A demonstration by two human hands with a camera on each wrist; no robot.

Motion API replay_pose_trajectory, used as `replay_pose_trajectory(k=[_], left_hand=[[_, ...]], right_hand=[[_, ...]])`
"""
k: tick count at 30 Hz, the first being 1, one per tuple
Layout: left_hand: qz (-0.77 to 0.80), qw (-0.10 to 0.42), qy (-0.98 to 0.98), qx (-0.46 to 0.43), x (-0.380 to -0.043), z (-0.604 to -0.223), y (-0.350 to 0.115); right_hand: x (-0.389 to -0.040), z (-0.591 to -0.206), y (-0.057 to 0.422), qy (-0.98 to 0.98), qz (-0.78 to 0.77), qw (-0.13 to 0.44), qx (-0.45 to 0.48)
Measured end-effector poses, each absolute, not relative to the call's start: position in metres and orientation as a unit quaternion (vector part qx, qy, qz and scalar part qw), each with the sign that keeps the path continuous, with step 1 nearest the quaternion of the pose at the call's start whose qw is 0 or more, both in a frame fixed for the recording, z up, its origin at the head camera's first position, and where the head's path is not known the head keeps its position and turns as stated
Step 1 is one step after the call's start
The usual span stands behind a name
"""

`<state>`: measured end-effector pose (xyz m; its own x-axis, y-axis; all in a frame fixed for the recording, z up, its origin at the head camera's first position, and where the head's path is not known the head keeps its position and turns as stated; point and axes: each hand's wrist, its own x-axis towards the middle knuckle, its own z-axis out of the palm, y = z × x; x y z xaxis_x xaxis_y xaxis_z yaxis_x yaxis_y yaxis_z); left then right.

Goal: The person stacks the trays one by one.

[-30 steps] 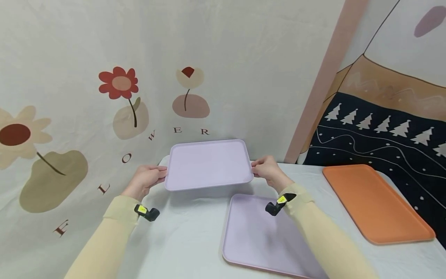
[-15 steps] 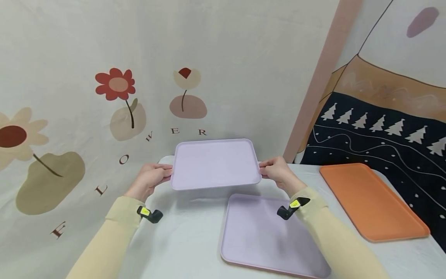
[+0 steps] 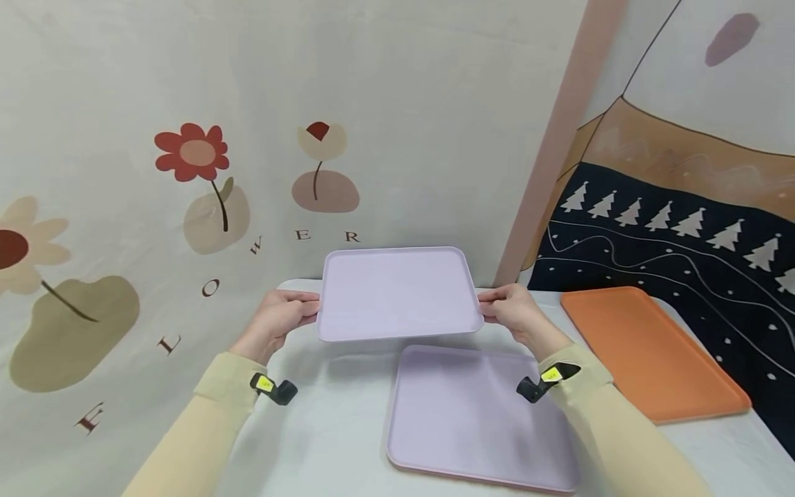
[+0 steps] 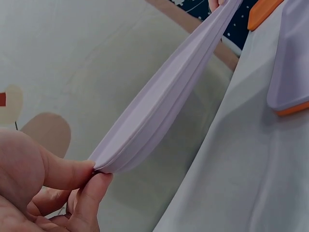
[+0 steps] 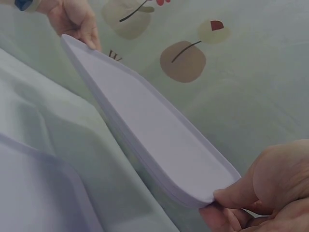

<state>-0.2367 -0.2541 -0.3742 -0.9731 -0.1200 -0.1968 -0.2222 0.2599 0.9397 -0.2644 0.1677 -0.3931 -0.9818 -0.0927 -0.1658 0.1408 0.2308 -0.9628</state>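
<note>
Evidently the lilac tray (image 3: 400, 293) is held up at the centre of the head view, above the white cloth (image 3: 304, 442). The left hand (image 3: 279, 319) and the right hand (image 3: 518, 316) each pinch a short edge, thumb above and fingers beneath, closed to the rim's thickness. It looks stiff and fairly light, probably smooth enough to slip, and not easily broken; opposite short edges seem a sound place to grip, though such small pinches might let it tip. Its underside is largely hidden, and a line along its side in both wrist views leaves unclear whether one tray or two nested ones are held. Toward the lower right, the right sleeve (image 3: 615, 421) covers part of the lower tray (image 3: 478, 417); what the orange edge (image 4: 294, 109) beneath it belongs to is hidden.
</note>
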Motion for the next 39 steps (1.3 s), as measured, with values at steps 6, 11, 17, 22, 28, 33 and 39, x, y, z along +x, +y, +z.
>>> replay_pose_trajectory(k=[6,11,17,22,28,33,39], left_hand=[[0.596,0.03,0.796,-0.101,-0.238,-0.374,-0.241],[0.604,0.031,0.791,-0.09,-0.237,-0.373,-0.233],[0.613,0.035,0.785,-0.081,-0.237,-0.372,-0.226],[0.611,0.037,0.787,-0.083,-0.237,-0.369,-0.219],[0.615,0.037,0.784,-0.073,-0.238,-0.371,-0.213],[0.619,0.043,0.782,-0.061,-0.238,-0.372,-0.207],[0.631,0.043,0.773,-0.043,-0.238,-0.374,-0.201]], right_hand=[[-0.257,-0.393,0.179,0.771,-0.631,0.086,0.026],[-0.25,-0.39,0.188,0.772,-0.63,0.077,0.022],[-0.243,-0.388,0.197,0.777,-0.626,0.068,0.01],[-0.238,-0.389,0.205,0.784,-0.617,0.062,0.007],[-0.231,-0.393,0.214,0.783,-0.62,0.058,0.01],[-0.226,-0.392,0.222,0.784,-0.618,0.06,0.015],[-0.219,-0.391,0.232,0.782,-0.621,0.063,0.008]])
